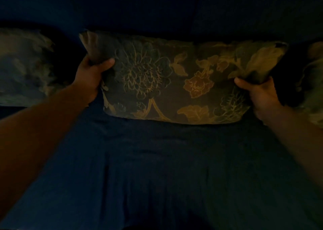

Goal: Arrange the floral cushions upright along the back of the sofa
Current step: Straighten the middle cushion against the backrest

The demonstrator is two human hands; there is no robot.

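1. We look down in very dim light at a dark blue fabric sofa [157,168], its seat spreading toward us and its back rising at the top of the view.
2. A rectangular floral cushion in dark cloth with gold-outlined blooms and one reddish flower [174,82] stands on its long edge at the rear of the seat, leaning toward the sofa back.
3. Our left hand [90,77] is closed around the cushion's upper left corner, thumb in front and fingers hidden behind the fabric.
4. Our right hand [258,96] pinches the cushion's right end, thumb on the front face and the other fingers out of sight.
5. A second floral cushion, pale and blurred [22,68], sits to the left, a dark gap between the two; a third patterned cushion [314,82] shows at the right edge, near our right hand.
6. We judge the cushion nearly placed. If we let go while it leans forward, it could flop face-down on the seat; pushing sideways could knock the right neighbour over, and the poor light makes alignment hard to judge.
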